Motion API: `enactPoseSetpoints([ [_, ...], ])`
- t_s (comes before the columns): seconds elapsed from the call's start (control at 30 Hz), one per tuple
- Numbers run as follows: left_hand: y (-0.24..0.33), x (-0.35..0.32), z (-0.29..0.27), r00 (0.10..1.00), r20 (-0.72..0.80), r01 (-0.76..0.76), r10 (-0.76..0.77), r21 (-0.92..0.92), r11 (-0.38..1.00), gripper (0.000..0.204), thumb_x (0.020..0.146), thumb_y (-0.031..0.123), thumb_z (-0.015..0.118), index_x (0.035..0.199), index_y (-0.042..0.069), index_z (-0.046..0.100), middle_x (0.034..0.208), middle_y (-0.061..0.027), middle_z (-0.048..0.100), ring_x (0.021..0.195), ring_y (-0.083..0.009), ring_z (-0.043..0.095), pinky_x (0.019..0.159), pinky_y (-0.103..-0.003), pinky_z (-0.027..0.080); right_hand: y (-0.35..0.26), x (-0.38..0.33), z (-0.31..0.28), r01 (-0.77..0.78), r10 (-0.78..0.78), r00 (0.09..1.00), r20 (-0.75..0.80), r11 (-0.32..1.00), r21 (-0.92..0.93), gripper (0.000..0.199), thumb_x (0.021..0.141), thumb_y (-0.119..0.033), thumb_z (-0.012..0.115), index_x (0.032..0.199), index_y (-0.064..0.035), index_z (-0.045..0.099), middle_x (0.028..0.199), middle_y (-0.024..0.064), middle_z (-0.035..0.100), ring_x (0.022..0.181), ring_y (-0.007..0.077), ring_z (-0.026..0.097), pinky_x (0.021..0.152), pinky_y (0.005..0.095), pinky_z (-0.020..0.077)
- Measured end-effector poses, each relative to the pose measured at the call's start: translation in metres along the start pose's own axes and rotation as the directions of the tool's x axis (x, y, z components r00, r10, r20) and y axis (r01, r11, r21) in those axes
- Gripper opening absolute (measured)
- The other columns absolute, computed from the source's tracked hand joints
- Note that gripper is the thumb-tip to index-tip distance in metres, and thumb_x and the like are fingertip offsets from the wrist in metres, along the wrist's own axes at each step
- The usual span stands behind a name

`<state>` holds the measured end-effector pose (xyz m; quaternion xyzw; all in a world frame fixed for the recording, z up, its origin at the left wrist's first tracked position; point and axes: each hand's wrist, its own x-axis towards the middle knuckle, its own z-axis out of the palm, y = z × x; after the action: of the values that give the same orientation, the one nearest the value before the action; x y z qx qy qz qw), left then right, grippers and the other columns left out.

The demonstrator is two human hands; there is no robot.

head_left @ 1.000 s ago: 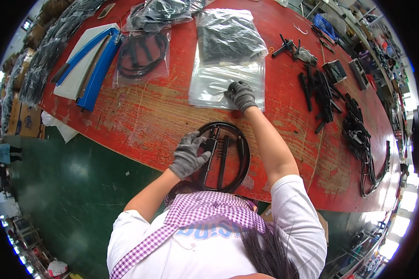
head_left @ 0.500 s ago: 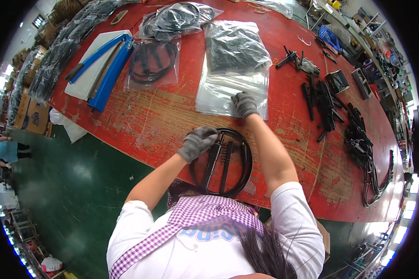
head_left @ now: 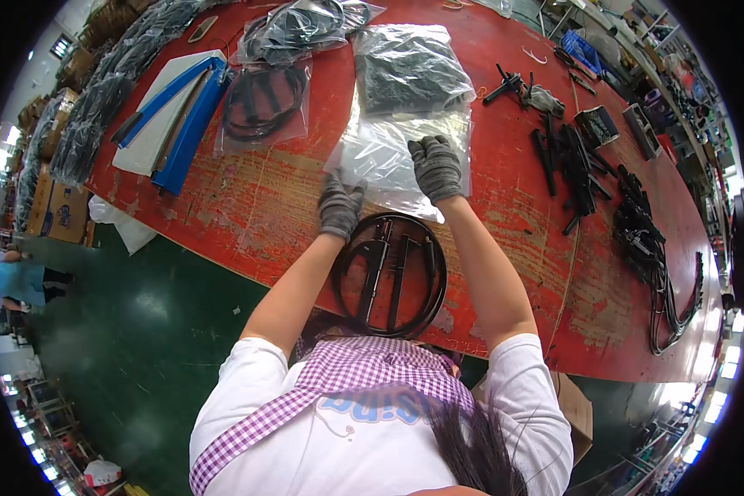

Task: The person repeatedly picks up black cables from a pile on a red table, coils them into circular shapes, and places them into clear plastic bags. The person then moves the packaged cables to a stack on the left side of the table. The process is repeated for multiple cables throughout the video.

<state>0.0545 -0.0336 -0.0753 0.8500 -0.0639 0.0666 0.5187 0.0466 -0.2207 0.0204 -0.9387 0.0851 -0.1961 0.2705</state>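
My left hand [head_left: 340, 207], in a grey glove, pinches the left edge of a clear plastic bag [head_left: 380, 169] on top of a flat stack of such bags. My right hand [head_left: 437, 170], gloved alike, lies over the right part of the stack with its fingers curled; what is under the fingertips is hidden. Just below both hands, at the table's front edge, lies a coiled black cable [head_left: 443, 285]. Inside its ring sit two black bar-shaped parts [head_left: 377, 269], one of them with a spring-like section beside it.
A folded bag of dark material [head_left: 413, 70] rests on the stack's far end. Left of it are bagged black coils [head_left: 264, 103] and a blue lever-type bag sealer [head_left: 192, 124]. Black metal parts [head_left: 583, 174] and cables [head_left: 665, 306] lie right on the red table [head_left: 504, 273].
My left hand has left the coil and moved up to the bag's edge. The top bag has shifted left and toward me. My right hand stays over the stack, its fingers more curled.
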Motion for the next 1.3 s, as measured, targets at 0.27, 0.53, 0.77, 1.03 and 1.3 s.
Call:
enactPoseSetpoints([
  [0.27, 0.086, 0.002, -0.022, 0.679, 0.259, -0.644, 0.687, 0.659, 0.389, 0.018, 0.071, 0.024, 0.062, 0.087, 0.015, 0.066, 0.117, -0.0058, 0.054, 0.107, -0.0251, 0.046, 0.086, -0.038, 0.038, -0.019, -0.015, -0.012, 0.13, -0.132, 0.991, -0.012, 0.988, -0.086, 0.024, 0.079, -0.031, 0.058, 0.08, -0.0074, 0.061, 0.086, 0.0181, 0.059, 0.083, 0.0357, 0.056, 0.073, 0.044, 0.0445],
  [0.53, 0.089, 0.018, -0.038, 0.705, 0.5, -0.692, 0.503, 0.64, 0.335, 0.017, 0.076, 0.017, 0.053, 0.087, 0.013, 0.065, 0.1, -0.0041, 0.062, 0.087, -0.0225, 0.059, 0.069, -0.036, 0.045, 0.007, -0.078, -0.018, 0.347, -0.399, 0.917, 0.0, 0.796, -0.496, 0.02, 0.076, -0.028, 0.058, 0.094, -0.02, 0.063, 0.116, 0.0082, 0.05, 0.111, 0.0266, 0.04, 0.089, 0.0402, 0.0352],
  [0.77, 0.047, 0.019, -0.026, 0.857, 0.51, -0.501, 0.072, 0.795, 0.341, 0.047, 0.084, 0.013, 0.043, 0.131, 0.012, 0.036, 0.082, -0.0126, 0.06, 0.064, -0.0236, 0.061, 0.054, -0.038, 0.05, 0.039, -0.077, -0.041, 0.124, 0.132, 0.916, 0.378, 0.805, -0.581, 0.026, 0.082, -0.025, 0.049, 0.099, -0.0076, 0.061, 0.091, 0.01, 0.06, 0.087, 0.027, 0.057, 0.07, 0.04, 0.0443],
  [1.03, 0.007, -0.011, -0.048, 0.578, 0.743, -0.816, 0.336, 0.522, 0.248, 0.045, 0.081, 0.014, 0.043, 0.126, 0.006, 0.04, 0.069, -0.0061, 0.06, 0.06, -0.0207, 0.059, 0.049, -0.036, 0.045, 0.085, -0.165, -0.043, 0.327, -0.222, 0.908, 0.357, 0.906, -0.269, 0.067, 0.072, -0.016, 0.057, 0.133, -0.0049, 0.031, 0.061, 0.0092, 0.055, 0.053, 0.0258, 0.054, 0.049, 0.0385, 0.042],
  [1.3, 0.008, -0.157, -0.135, 0.617, 0.766, -0.654, 0.183, 0.369, 0.661, 0.023, 0.078, 0.013, 0.046, 0.098, 0.006, 0.055, 0.075, -0.0109, 0.057, 0.055, -0.0247, 0.055, 0.046, -0.035, 0.043, 0.032, -0.286, -0.075, 0.333, -0.209, 0.785, 0.584, 0.936, -0.112, 0.043, 0.075, -0.03, 0.054, 0.117, -0.0216, 0.05, 0.061, 0.0066, 0.056, 0.055, 0.0233, 0.057, 0.05, 0.0358, 0.0456],
])
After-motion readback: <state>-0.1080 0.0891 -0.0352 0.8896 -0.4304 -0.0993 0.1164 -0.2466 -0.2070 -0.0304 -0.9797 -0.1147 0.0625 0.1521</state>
